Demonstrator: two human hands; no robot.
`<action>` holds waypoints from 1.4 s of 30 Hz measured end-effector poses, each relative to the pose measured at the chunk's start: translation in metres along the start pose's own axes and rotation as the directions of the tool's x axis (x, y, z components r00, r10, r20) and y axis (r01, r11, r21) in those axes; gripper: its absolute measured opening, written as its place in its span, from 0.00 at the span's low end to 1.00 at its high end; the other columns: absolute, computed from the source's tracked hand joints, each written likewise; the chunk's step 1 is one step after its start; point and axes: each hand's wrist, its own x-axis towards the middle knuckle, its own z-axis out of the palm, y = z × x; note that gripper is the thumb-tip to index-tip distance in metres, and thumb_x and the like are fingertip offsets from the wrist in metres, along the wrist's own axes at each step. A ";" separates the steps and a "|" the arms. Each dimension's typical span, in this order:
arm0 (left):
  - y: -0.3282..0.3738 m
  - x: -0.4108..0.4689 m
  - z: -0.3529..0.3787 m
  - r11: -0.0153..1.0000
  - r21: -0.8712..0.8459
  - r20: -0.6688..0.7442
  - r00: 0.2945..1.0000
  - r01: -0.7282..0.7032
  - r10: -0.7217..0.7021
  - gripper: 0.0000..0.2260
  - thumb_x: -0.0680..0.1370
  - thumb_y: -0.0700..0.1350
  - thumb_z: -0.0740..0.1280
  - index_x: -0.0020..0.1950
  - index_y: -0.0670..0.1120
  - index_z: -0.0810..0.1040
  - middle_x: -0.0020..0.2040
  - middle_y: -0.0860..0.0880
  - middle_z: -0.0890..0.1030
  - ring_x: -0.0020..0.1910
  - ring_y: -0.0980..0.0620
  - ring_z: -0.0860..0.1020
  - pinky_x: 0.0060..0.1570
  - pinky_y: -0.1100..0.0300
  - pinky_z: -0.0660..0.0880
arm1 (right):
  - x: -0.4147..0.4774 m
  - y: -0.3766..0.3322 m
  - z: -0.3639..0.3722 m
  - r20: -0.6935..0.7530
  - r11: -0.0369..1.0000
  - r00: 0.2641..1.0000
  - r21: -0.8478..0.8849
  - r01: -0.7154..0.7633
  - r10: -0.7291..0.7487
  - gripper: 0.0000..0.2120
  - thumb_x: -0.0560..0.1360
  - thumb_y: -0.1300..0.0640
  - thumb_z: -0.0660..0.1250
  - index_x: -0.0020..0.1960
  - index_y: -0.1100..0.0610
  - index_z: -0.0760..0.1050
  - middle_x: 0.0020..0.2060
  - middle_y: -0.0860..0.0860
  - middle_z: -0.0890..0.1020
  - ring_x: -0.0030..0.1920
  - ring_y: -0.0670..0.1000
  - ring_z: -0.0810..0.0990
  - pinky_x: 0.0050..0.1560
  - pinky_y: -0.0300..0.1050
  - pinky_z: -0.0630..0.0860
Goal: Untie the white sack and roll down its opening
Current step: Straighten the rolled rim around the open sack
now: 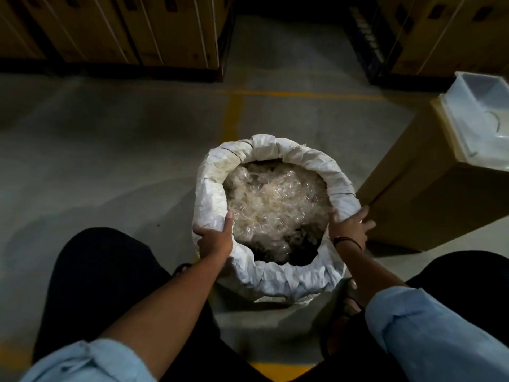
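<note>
Woven plastic sack [271, 277], white, matt, creased. Glossy, stringy pale shreds [275, 208] inside. Smooth, dull concrete floor [110, 150] with worn yellow paint. Matt brown cardboard box [413, 199]. Translucent plastic bin [479, 117]. Soft blue cloth sleeves [429, 334].

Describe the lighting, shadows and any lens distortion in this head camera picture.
Head view: dim overall, with the white sack the brightest thing and its pale stringy filling nearly washed out; the cardboard boxes at the top sink into dark; soft shadows lie on the floor; wide-angle bending tilts the tall carton; left hand and right hand look slightly soft.
</note>
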 end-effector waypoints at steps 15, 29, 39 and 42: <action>0.032 0.009 -0.051 0.865 -0.476 0.066 0.987 0.160 -0.146 0.36 0.80 0.69 0.51 0.77 0.43 0.65 0.73 0.40 0.71 0.68 0.37 0.74 0.64 0.43 0.73 | 0.033 0.000 -0.046 0.143 0.981 0.987 0.164 -0.103 0.079 0.32 0.80 0.41 0.56 0.73 0.66 0.62 0.70 0.63 0.69 0.69 0.65 0.70 0.66 0.57 0.68; 0.030 -0.043 0.016 0.007 0.393 0.914 0.391 -0.919 0.107 0.38 0.59 0.73 0.75 0.63 0.55 0.77 0.58 0.54 0.83 0.55 0.50 0.81 0.57 0.53 0.78 | -0.053 -0.005 0.008 0.909 0.106 0.289 -0.270 0.957 -0.299 0.63 0.54 0.27 0.74 0.78 0.49 0.47 0.78 0.53 0.54 0.76 0.58 0.58 0.74 0.58 0.60; 0.003 -0.053 0.003 -0.282 0.569 0.722 0.306 -0.772 0.621 0.20 0.72 0.56 0.69 0.60 0.50 0.76 0.54 0.46 0.83 0.52 0.42 0.82 0.48 0.53 0.76 | -0.049 0.028 -0.003 0.528 -0.046 0.197 -0.412 0.910 -0.826 0.32 0.71 0.34 0.55 0.66 0.56 0.68 0.45 0.58 0.83 0.40 0.62 0.84 0.43 0.53 0.77; -0.002 -0.047 0.004 -0.239 0.594 0.670 0.309 -0.768 0.675 0.20 0.74 0.54 0.68 0.64 0.50 0.72 0.58 0.48 0.81 0.54 0.44 0.81 0.48 0.54 0.75 | -0.042 0.023 0.006 0.553 -0.007 0.268 -0.444 0.896 -0.789 0.31 0.69 0.35 0.60 0.63 0.55 0.68 0.46 0.57 0.83 0.42 0.60 0.84 0.45 0.53 0.76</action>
